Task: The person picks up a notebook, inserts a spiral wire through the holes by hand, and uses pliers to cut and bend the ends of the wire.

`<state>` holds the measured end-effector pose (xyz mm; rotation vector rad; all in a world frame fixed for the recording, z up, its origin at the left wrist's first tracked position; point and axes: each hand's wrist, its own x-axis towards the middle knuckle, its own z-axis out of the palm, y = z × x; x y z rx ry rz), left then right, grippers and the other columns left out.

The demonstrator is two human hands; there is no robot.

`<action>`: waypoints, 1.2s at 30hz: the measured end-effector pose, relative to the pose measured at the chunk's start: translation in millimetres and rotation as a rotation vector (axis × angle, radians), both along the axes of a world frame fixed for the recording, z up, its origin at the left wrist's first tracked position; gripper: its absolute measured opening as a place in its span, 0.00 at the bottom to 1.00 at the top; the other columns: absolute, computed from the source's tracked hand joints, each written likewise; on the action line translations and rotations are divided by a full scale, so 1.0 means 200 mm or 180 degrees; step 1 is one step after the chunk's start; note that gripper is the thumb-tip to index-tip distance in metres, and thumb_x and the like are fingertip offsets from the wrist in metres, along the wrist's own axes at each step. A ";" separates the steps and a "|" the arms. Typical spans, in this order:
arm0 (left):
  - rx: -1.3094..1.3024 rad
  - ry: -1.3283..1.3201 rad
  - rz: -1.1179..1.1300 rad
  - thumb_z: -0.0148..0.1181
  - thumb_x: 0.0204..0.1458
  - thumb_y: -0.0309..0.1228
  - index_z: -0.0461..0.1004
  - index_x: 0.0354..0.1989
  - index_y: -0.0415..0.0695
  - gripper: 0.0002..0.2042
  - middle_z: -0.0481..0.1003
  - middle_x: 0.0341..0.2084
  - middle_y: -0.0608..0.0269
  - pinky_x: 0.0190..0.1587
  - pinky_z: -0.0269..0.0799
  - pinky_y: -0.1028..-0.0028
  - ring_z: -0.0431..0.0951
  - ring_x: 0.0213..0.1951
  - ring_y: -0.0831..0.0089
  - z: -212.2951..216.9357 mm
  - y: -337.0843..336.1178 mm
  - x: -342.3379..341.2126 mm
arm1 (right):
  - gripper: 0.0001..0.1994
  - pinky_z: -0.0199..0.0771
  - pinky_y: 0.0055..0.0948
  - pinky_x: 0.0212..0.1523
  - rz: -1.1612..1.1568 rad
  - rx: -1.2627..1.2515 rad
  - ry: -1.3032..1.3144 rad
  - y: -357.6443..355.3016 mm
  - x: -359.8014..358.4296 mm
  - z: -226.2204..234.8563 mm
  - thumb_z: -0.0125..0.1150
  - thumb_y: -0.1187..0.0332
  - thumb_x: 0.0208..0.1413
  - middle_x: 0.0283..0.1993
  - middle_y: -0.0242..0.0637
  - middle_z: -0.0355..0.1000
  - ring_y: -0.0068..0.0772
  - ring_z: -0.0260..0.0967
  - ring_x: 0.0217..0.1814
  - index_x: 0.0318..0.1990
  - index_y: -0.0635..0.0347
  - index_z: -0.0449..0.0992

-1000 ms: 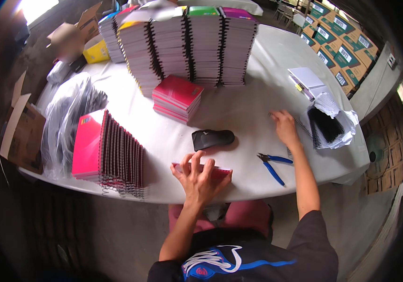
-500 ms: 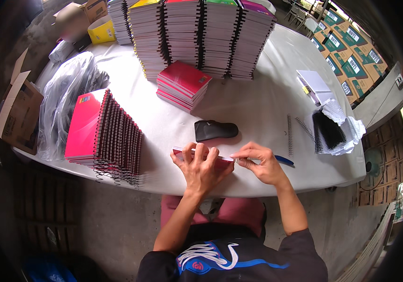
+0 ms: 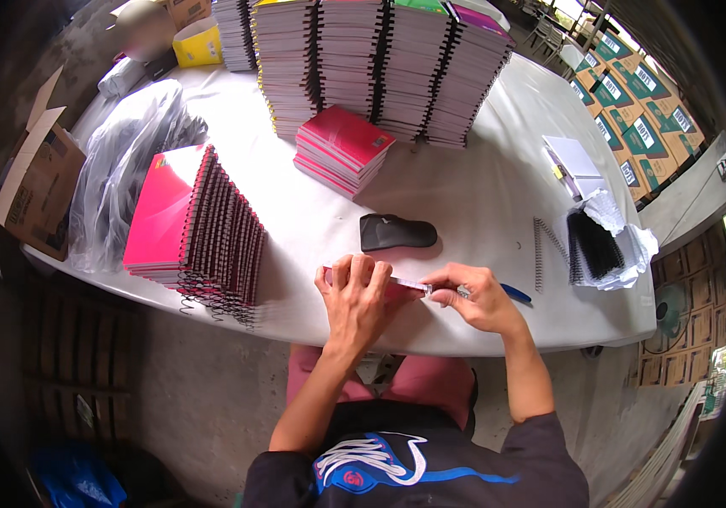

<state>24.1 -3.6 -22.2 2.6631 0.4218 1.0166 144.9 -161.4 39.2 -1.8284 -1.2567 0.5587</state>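
At the table's near edge, my left hand point(image 3: 351, 303) grips a thin red notebook point(image 3: 405, 284) tilted on edge, its fingers bent over the upper side. Thumb and fingers of my right hand point(image 3: 480, 300) pinch what looks like a spiral binding coil point(image 3: 429, 289) at the notebook's right end. How far the coil runs into the pages is too small to tell. Just beyond my hands lies a smooth black object point(image 3: 397, 233), rounded at one end. A blue-handled tool point(image 3: 516, 295) lies to the right of my right hand, partly hidden by it.
Coil-bound red notebooks point(image 3: 155, 212) are stacked at left, beside clear plastic point(image 3: 121, 182) and an open carton point(image 3: 41, 190). A small red stack point(image 3: 346, 144) stands before tall notebook stacks point(image 3: 346, 63). At right are loose coils point(image 3: 538, 254) and black coils in torn paper point(image 3: 593, 245).
My right hand has stayed at the notebook's right end, its fingers shifting slightly. The notebook's pale edge shows more between my hands. The whole view has shifted a little.
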 end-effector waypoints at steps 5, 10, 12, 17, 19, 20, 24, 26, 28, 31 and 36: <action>-0.0323 -0.0095 -0.0200 0.69 0.32 0.53 0.71 0.32 0.48 0.25 0.66 0.38 0.62 0.49 0.55 0.56 0.64 0.47 0.61 0.03 0.01 -0.01 | 0.13 0.69 0.33 0.47 -0.0096 -0.0082 -0.1308 0.13 0.16 0.02 0.56 0.68 0.52 0.47 0.39 0.70 0.41 0.69 0.47 0.47 0.55 0.70; -0.0299 -0.0143 -0.0296 0.73 0.28 0.52 0.69 0.28 0.44 0.27 0.64 0.43 0.57 0.53 0.56 0.58 0.60 0.50 0.57 0.08 0.02 -0.02 | 0.14 0.68 0.37 0.49 -0.0149 -0.0769 -0.1984 0.33 0.24 -0.16 0.54 0.76 0.41 0.49 0.40 0.69 0.47 0.66 0.50 0.39 0.54 0.67; -0.0384 -0.0188 -0.0361 0.73 0.28 0.52 0.69 0.27 0.43 0.27 0.64 0.44 0.56 0.54 0.55 0.57 0.59 0.51 0.56 0.07 0.02 -0.01 | 0.13 0.72 0.42 0.42 -0.0403 -0.0194 -0.0649 0.32 0.31 -0.19 0.52 0.79 0.41 0.39 0.40 0.73 0.45 0.72 0.40 0.37 0.54 0.68; -0.0416 -0.0161 -0.0408 0.72 0.32 0.50 0.69 0.26 0.41 0.26 0.63 0.45 0.55 0.55 0.55 0.57 0.57 0.54 0.54 0.07 0.03 -0.02 | 0.09 0.72 0.39 0.49 0.0597 0.2205 0.2766 0.14 0.23 -0.13 0.64 0.74 0.46 0.37 0.46 0.76 0.40 0.75 0.44 0.35 0.65 0.73; -0.0433 -0.0168 -0.0440 0.72 0.32 0.50 0.69 0.26 0.41 0.26 0.63 0.46 0.55 0.55 0.55 0.58 0.57 0.53 0.55 0.06 0.05 -0.03 | 0.09 0.71 0.34 0.51 0.0692 0.1055 0.2035 0.09 0.16 -0.14 0.66 0.69 0.47 0.38 0.47 0.77 0.39 0.74 0.44 0.32 0.66 0.79; -0.0440 -0.0176 -0.0465 0.72 0.32 0.50 0.69 0.26 0.41 0.26 0.63 0.46 0.55 0.55 0.55 0.58 0.57 0.53 0.55 0.06 0.05 -0.02 | 0.11 0.72 0.30 0.49 0.0220 0.0389 0.1462 0.09 0.15 -0.20 0.66 0.69 0.47 0.39 0.49 0.76 0.39 0.74 0.44 0.34 0.68 0.80; -0.0410 -0.0131 -0.0459 0.73 0.31 0.49 0.69 0.25 0.41 0.25 0.62 0.47 0.54 0.55 0.55 0.58 0.57 0.54 0.54 0.06 0.05 0.00 | 0.09 0.74 0.30 0.46 0.0520 0.1755 0.2415 0.05 0.14 -0.15 0.62 0.81 0.42 0.37 0.47 0.77 0.37 0.76 0.41 0.34 0.68 0.80; -0.0310 0.0014 -0.0483 0.73 0.29 0.49 0.69 0.24 0.41 0.25 0.62 0.48 0.54 0.55 0.55 0.58 0.57 0.55 0.54 0.05 0.07 -0.01 | 0.07 0.75 0.32 0.44 0.0305 0.0959 0.1051 0.08 0.15 -0.12 0.63 0.79 0.42 0.36 0.48 0.77 0.39 0.76 0.40 0.31 0.68 0.80; -0.0437 -0.0069 -0.0495 0.73 0.29 0.48 0.70 0.27 0.41 0.25 0.60 0.49 0.54 0.55 0.56 0.57 0.56 0.56 0.54 0.06 0.06 -0.02 | 0.05 0.75 0.32 0.44 -0.0313 0.0052 -0.0148 0.11 0.17 -0.09 0.65 0.76 0.43 0.35 0.48 0.77 0.39 0.76 0.40 0.30 0.68 0.80; -0.0493 -0.0228 -0.0420 0.75 0.26 0.46 0.70 0.26 0.42 0.25 0.58 0.51 0.54 0.55 0.56 0.57 0.55 0.57 0.53 0.06 0.08 0.00 | 0.14 0.74 0.26 0.41 0.0884 0.1280 0.1559 0.13 0.15 -0.02 0.57 0.86 0.37 0.36 0.44 0.78 0.29 0.75 0.38 0.33 0.64 0.81; -0.1151 -0.0470 -0.0379 0.78 0.18 0.46 0.69 0.26 0.44 0.28 0.55 0.49 0.51 0.49 0.64 0.59 0.57 0.52 0.54 0.01 0.11 0.01 | 0.15 0.72 0.24 0.42 0.0436 0.1160 0.1540 0.15 0.21 -0.07 0.58 0.87 0.37 0.35 0.41 0.78 0.28 0.76 0.38 0.33 0.61 0.82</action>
